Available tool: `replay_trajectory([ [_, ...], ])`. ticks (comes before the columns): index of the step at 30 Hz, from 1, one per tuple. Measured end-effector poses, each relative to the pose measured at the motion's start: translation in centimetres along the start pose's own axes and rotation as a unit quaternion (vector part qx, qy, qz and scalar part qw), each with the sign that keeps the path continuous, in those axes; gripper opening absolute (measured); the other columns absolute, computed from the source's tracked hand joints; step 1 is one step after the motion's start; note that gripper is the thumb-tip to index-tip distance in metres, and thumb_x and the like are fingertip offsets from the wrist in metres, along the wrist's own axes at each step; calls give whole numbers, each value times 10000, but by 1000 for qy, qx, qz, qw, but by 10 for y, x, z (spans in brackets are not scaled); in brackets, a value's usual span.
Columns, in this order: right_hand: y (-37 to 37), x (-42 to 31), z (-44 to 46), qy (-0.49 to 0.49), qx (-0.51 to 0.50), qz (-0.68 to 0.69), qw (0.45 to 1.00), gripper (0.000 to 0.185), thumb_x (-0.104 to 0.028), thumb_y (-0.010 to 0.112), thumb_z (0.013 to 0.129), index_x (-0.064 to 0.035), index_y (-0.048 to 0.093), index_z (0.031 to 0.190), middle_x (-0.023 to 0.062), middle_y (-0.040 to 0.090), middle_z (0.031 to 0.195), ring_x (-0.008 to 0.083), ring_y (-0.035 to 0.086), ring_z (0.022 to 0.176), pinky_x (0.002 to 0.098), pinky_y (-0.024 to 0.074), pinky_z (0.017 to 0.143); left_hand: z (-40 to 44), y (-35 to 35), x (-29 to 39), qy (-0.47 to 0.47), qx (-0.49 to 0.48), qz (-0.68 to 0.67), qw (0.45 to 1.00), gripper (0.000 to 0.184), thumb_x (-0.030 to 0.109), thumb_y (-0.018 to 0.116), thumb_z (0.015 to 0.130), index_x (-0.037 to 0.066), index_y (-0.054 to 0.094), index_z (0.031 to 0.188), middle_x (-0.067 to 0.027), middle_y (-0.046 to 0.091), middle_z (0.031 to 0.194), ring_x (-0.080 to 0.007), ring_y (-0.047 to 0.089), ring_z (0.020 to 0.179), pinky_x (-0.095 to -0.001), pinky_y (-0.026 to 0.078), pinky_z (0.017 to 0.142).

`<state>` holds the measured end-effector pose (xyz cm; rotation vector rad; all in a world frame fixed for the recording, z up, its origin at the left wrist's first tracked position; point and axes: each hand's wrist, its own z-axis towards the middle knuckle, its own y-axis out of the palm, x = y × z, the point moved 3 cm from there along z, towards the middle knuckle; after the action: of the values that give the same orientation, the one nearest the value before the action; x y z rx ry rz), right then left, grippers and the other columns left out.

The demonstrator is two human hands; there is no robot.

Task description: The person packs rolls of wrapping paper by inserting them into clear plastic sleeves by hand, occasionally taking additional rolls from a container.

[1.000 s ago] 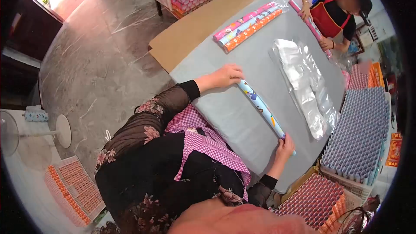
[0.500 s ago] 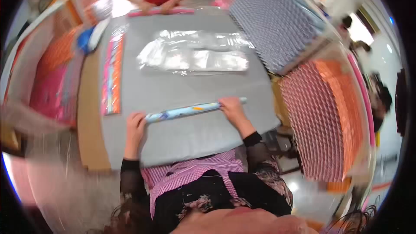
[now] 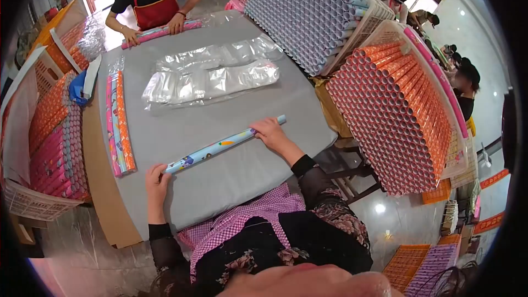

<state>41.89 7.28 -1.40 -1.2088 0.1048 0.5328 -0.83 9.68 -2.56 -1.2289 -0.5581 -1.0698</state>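
A light-blue patterned roll (image 3: 212, 149) lies slantwise on the grey-covered table (image 3: 220, 187) in front of me. Its left end is in my left hand (image 3: 158, 179), whose fingers are closed round it. Near the other end my right hand (image 3: 268, 131) grips the roll from above, and a short tip sticks out beyond it. Farther back are flat clear plastic bags (image 3: 212, 80) in two overlapping rows. To the left lies a clear-wrapped set of pink, blue and orange rolls (image 3: 119, 126).
Across the table a person in a red apron (image 3: 154, 11) holds a pink roll (image 3: 162, 34). Crates of blue rolls (image 3: 302, 19) and red rolls (image 3: 385, 126) stand at the right. Another crate (image 3: 41, 203) is at the left, beside brown cardboard (image 3: 102, 187).
The view has swung to the right, so the table now appears straight ahead. Both my hands still hold the blue roll. More of the person opposite shows than half a second ago.
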Motion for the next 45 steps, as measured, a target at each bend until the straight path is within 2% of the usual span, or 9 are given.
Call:
replay_trajectory([
  [6, 0, 2, 1, 11, -9, 5, 1000, 327, -139, 682, 761, -128, 611, 1079, 26, 635, 1034, 229, 553, 1040, 429, 340, 956, 1, -2, 6, 44, -6, 54, 998, 237, 18, 672, 785, 30, 642, 1019, -100, 613, 1051, -247, 559, 963, -318, 488, 799],
  [17, -1, 2, 3, -13, 5, 9, 1000, 307, -142, 675, 765, -118, 615, 1065, 33, 643, 981, 239, 567, 1001, 410, 361, 941, 1, -1, 2, 40, 2, 47, 998, 248, 18, 677, 766, 40, 643, 1011, -95, 620, 1041, -264, 551, 988, -340, 468, 842],
  [21, -18, -8, 9, 32, -48, 30, 998, 343, -197, 676, 763, -103, 617, 1089, 64, 647, 1022, 252, 575, 1026, 437, 349, 973, 2, -1, 2, 10, -4, 17, 1000, 238, 22, 677, 758, 36, 644, 993, -108, 622, 1028, -273, 552, 991, -353, 466, 829],
  [22, -20, -10, 14, 58, -83, 37, 994, 382, -217, 689, 753, -93, 621, 1108, 84, 651, 1061, 255, 577, 1055, 454, 340, 992, 3, -1, 4, 42, -5, 31, 999, 225, 33, 676, 757, 36, 646, 980, -114, 625, 1014, -281, 555, 984, -364, 463, 822],
  [29, -8, -25, 68, -78, -17, 2, 997, 360, -204, 671, 781, -62, 634, 1110, 103, 646, 1107, 272, 567, 1062, 422, 350, 986, 2, -5, 7, 93, 28, 37, 995, 158, 125, 662, 782, 43, 649, 917, -92, 624, 915, -293, 560, 908, -399, 431, 838],
  [33, -3, -71, 127, -145, -35, 44, 988, 322, -147, 681, 795, -66, 640, 1104, 102, 652, 1093, 271, 577, 1054, 417, 336, 995, -3, -2, 6, 37, 13, 29, 999, 140, 130, 643, 788, 60, 637, 910, -64, 614, 906, -265, 559, 918, -399, 421, 865],
  [38, 17, -150, 212, -228, -60, 50, 971, 252, -108, 672, 810, -80, 648, 1059, 90, 656, 1042, 247, 586, 1020, 409, 339, 988, -2, -5, 0, 76, 28, 30, 996, 139, 121, 630, 794, 62, 631, 920, -57, 612, 937, -260, 546, 944, -388, 412, 875],
  [39, 19, -173, 228, -269, -30, 53, 961, 231, -83, 669, 801, -81, 667, 1032, 50, 679, 992, 226, 606, 926, 355, 389, 911, -2, -3, -4, 79, 21, 26, 996, 138, 120, 625, 798, 61, 628, 923, -59, 611, 943, -263, 540, 952, -386, 410, 875],
  [45, 59, -299, 306, -386, -6, 84, 919, 186, -108, 673, 809, -98, 668, 994, 55, 673, 941, 229, 604, 892, 365, 396, 869, -4, -10, 5, 76, 17, 3, 997, 137, 139, 621, 798, 81, 629, 922, -67, 606, 934, -276, 540, 947, -397, 414, 865],
])
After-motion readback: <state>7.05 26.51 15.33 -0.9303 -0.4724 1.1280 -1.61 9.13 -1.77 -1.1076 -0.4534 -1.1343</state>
